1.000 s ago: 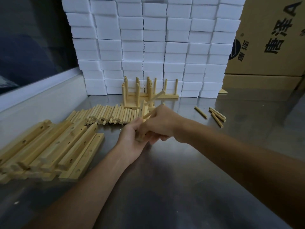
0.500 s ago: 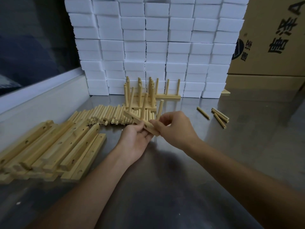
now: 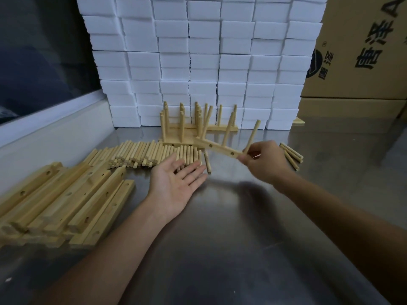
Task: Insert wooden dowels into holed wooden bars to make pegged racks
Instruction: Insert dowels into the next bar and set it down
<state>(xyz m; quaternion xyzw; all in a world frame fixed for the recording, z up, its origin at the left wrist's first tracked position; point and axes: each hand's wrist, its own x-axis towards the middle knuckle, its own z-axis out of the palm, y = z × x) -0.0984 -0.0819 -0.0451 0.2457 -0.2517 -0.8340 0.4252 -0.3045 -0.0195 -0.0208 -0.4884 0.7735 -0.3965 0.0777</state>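
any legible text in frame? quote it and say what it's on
"A": large black letter, cut off at the frame edge, on the cardboard box.
Black Chinese characters and a round logo below it on the same box: tilted and partly cropped, not reliably readable.
White foam blocks: no text.

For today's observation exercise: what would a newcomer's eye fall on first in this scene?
Probably the pegged rack, held above the steel table at centre by the right hand, three dowels standing in it. Next, the wall of white blocks behind, and the left hand lying open, palm up, by the row of loose dowels.
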